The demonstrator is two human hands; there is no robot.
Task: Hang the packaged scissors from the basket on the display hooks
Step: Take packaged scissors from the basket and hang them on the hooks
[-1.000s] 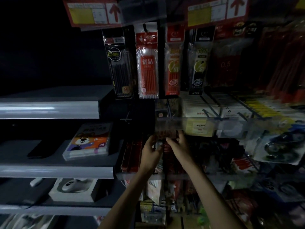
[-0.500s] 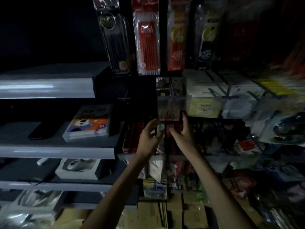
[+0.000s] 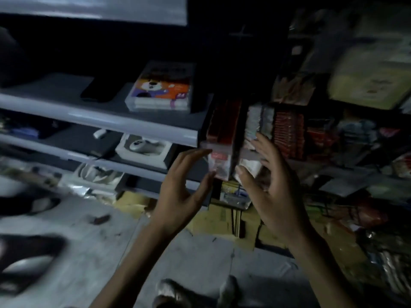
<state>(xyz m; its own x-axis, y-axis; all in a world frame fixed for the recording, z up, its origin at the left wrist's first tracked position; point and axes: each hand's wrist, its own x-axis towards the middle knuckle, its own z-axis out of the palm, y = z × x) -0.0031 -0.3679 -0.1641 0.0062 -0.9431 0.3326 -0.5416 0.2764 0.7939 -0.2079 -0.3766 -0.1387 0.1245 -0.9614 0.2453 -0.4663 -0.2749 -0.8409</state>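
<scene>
The view is dim and blurred. My left hand (image 3: 185, 185) and my right hand (image 3: 270, 185) are both raised in front of the display, fingers spread and holding nothing. Between and just beyond them hang packaged goods (image 3: 219, 162) under a clear rail; whether these are the scissors I cannot tell. More packs, red (image 3: 289, 132) and pale (image 3: 255, 123), hang above them. The basket is not in view.
Grey shelves (image 3: 100, 118) run to the left, holding a colourful box (image 3: 162, 87) and a white boxed item (image 3: 142, 147). Crowded hanging stationery (image 3: 367, 85) fills the right. Cardboard (image 3: 222, 216) lies on the floor below, and my feet (image 3: 178, 292) show at the bottom.
The camera has tilted sharply downward. Both hands have come off the hanging packs and drawn back slightly with fingers spread.
</scene>
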